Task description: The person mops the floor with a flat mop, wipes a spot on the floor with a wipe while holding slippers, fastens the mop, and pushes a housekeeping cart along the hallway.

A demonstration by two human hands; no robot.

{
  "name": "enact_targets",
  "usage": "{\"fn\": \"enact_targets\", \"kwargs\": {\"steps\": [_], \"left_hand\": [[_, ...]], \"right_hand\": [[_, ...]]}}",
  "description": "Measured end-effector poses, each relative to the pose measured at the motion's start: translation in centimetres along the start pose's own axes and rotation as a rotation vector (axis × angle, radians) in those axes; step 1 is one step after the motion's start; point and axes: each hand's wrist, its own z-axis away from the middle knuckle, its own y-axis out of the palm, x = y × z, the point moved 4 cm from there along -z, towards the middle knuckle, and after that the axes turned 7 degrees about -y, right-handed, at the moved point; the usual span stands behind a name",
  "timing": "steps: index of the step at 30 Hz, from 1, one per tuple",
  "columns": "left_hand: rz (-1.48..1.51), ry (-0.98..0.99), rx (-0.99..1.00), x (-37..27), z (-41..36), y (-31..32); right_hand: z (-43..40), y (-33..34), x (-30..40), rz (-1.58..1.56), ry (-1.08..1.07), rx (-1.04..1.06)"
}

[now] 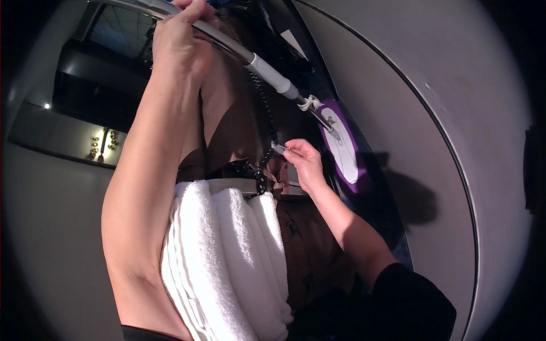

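My left hand (183,42) is wrapped around the metal pole (226,42) of a flat mop. The pole slopes down to the right through a white sleeve (271,74) to a white mop plate (341,147) with a purple pad (352,185). Between finger and thumb, my right hand (305,162) pinches a small pale clip-like piece (279,148), which touches a black-and-white cord (265,98). A stack of folded white terry towels (230,264) lies against my left forearm; what supports it is partly hidden.
Brown fabric (230,98), perhaps a bag, hangs beyond the towels, with a pale bar (234,186) across it. Dark glossy plastic (281,47) lies farther off. A grey surface with a dark curved seam (426,102) runs along the right. Small gold round fittings (94,145) are lit at left.
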Motion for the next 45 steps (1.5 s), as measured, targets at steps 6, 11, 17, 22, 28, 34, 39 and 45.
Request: {"fn": "enact_targets", "kwargs": {"steps": [6, 11, 17, 22, 28, 34, 39, 45], "left_hand": [[-0.07, 0.024, -0.028, 0.2, 0.8, 0.5], [-0.057, 0.024, -0.132, 0.4, 1.3, 0.7], [-0.085, 0.013, 0.066, 1.3, 1.6, 2.6], [-0.037, 0.022, 0.074, 0.1, 1.2, -0.3], [-0.068, 0.007, 0.204, 0.6, 0.2, 0.6], [-0.028, -0.035, 0.236, 0.1, 0.0, -1.7], [-0.046, -0.083, 0.136, 0.7, 0.5, -2.3], [-0.115, -0.127, 0.084, 1.3, 0.1, -3.3]], "right_hand": [[-1.1, -3.3, 2.0, 0.41, -0.12, -0.083], [-7.8, -5.5, 4.7, 0.584, -0.22, -0.139], [-13.6, -7.5, 5.0, 1.016, -0.357, 0.321], [-12.0, -6.0, 8.1, 0.781, 0.019, 0.425], [-8.9, -7.1, 11.9, 0.847, -0.207, 0.312], [-5.3, 0.8, 8.5, 0.88, -0.39, 0.601], [-6.3, 1.9, 7.3, 0.88, -0.256, 0.664], [-6.0, 4.4, 6.8, 1.275, 0.061, 0.909]]}}
